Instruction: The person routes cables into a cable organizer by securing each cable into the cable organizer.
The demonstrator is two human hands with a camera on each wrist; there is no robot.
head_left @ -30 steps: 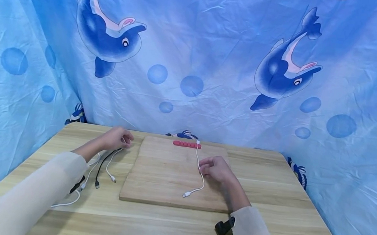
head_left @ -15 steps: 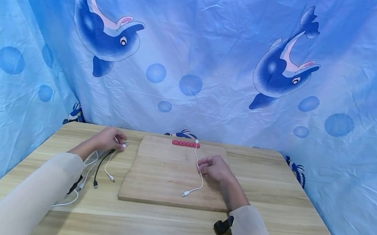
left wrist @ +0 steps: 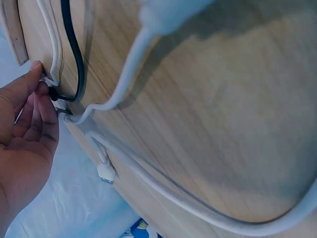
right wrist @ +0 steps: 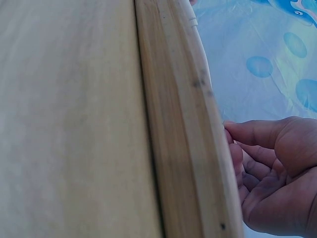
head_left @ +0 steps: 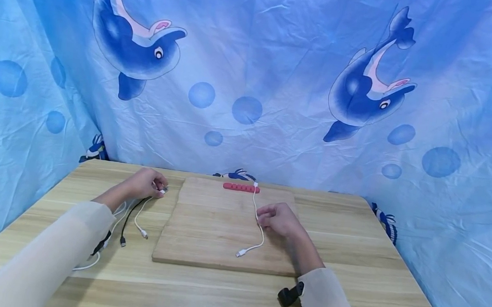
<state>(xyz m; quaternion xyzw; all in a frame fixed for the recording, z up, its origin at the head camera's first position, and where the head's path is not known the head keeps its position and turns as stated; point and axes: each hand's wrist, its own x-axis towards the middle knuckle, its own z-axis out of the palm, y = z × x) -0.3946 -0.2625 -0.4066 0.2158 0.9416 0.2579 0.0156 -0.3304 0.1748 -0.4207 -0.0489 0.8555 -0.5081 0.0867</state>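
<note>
Left hand (head_left: 147,183): nearly closed at thumb and forefinger, pinching the far end of the loose cable (head_left: 136,218); placed near the far edge of the desk (head_left: 360,249), left of the board (head_left: 205,227).
Loose cable: white, curving from the pinch toward the desk's near edge, with its lower plug resting just off the board's left edge.
Black cable (head_left: 125,228): lying just left of the loose cable, upper end close to the left fingertips; cannot tell whether caught in the pinch too.
Other white cabling (head_left: 89,265): spread toward the desk's left edge, partly hidden behind the sleeve.
Right hand (head_left: 282,219): over the board's right half, thumb and forefinger together on the middle of the board cable (head_left: 262,234), remaining fingers loosely curled.
Board cable: crossing the red strip (head_left: 239,187) close to its right end, one plug just past it, the other near the board's near edge.
Red strip: lying midway along the board's far edge; too small to tell how firmly seated on the cable.
Step in hand: probably picking up another cable for the strip while steadying the first.
Next move: likely calls for lifting the loose cable clear of the black one, carrying it over the board's left edge, and lining it up with a free notch.
</note>
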